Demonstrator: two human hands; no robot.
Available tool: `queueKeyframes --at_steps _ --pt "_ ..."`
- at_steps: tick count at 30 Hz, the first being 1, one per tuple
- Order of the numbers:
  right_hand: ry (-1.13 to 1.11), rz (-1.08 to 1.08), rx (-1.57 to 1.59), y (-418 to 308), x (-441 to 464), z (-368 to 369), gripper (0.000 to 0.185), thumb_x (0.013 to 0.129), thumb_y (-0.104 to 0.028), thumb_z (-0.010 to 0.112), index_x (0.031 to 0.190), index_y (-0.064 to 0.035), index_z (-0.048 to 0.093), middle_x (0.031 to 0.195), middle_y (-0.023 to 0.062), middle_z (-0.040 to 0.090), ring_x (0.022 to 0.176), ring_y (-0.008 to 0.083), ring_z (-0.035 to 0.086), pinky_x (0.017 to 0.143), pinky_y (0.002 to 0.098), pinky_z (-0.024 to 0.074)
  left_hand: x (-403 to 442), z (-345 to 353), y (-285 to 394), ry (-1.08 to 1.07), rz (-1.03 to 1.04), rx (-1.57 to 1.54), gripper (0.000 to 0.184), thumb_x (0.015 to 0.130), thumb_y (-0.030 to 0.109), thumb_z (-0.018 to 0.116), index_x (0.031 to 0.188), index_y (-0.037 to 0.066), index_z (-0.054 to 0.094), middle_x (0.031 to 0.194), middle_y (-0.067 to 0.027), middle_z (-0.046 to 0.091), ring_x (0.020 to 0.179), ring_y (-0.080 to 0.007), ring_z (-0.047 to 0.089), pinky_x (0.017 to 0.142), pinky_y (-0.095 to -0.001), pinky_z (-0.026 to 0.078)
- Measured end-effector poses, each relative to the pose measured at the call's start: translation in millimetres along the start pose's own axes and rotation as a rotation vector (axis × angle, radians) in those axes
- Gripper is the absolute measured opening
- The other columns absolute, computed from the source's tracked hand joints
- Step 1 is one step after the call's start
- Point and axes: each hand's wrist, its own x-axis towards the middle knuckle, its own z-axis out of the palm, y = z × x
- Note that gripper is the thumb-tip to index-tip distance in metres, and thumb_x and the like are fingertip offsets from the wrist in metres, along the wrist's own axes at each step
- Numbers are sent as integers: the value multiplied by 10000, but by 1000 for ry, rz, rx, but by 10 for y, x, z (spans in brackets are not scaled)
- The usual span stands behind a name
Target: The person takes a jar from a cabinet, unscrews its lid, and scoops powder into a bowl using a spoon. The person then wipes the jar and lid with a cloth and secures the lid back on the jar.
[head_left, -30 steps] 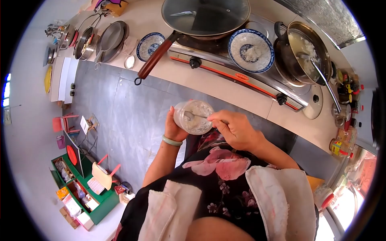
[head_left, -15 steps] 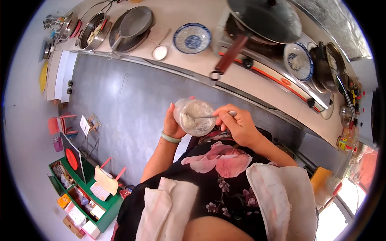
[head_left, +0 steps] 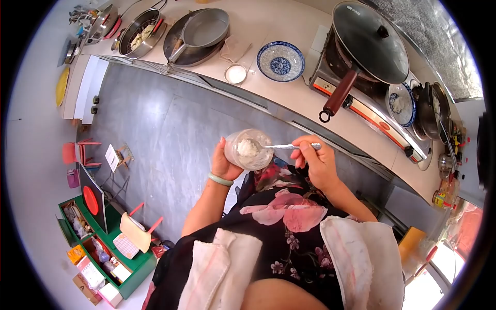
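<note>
My left hand (head_left: 223, 161), with a pale green bangle at the wrist, is wrapped round a clear jar (head_left: 232, 150) tilted with its mouth toward me. Whitish, flour-like powder (head_left: 249, 148) lies heaped inside. Between thumb and fingers, my right hand (head_left: 316, 160) grips the handle of a metal spoon (head_left: 284, 146). The spoon's bowl end is in the jar's mouth, at the white heap, and its shape is partly hidden there. Both hands are in front of my body, over the floor and short of the counter.
On the counter (head_left: 289, 95) stand a blue-patterned bowl (head_left: 280, 62), a small white dish (head_left: 235, 74), a grey frying pan (head_left: 205, 29) and a steel pot of food (head_left: 142, 39). A lidded pan (head_left: 369, 44) sits on the stove (head_left: 361, 113), its handle jutting over the edge.
The spoon has come partly out of the jar, and my right hand has moved a little right. The white powder now shows as a heap at the spoon's end. My view has shifted left.
</note>
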Motion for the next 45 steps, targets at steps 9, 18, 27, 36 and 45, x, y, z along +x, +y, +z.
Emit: queueKeyframes --at_steps 9,18,27,36,45 --pt "102 -52 181 233 92 -73 214 1010 -180 485 1073 -13 603 828 89 652 651 105 580 590 227 454 258 -70 108 48 -86 -25 701 945 619 299 1444 136 386 1461 -125 422 1328 -363 415 1070 -556 348" --pt "265 -240 410 485 362 101 252 1016 -184 478 1158 -1 578 948 132 652 777 166 615 703 300 501 842 132 481 239 -37 121 643 944 623 319 1389 175 436 1381 -90 496 1210 -325 509 873 -478 493" --pt "373 -282 578 725 801 374 276 1027 -191 448 1230 -33 548 1029 142 656 861 190 623 790 336 498 1386 0 696 247 -3 139 606 946 606 345 1348 171 472 1344 -77 524 1183 -305 514 879 -476 483" --pt "464 -336 596 747 1200 223 273 1033 -203 437 1216 -38 556 1018 125 646 852 177 605 793 331 496 1825 77 696 206 -50 121 582 953 585 332 1360 190 462 1349 -59 520 1184 -305 509 882 -481 477" --pt "521 -385 -305 1094 1814 -163 270 1016 -144 474 1233 -21 577 1066 138 651 922 210 641 845 311 500 1626 94 715 317 -42 125 624 948 602 332 1376 162 446 1364 -90 508 1216 -317 489 914 -485 462"
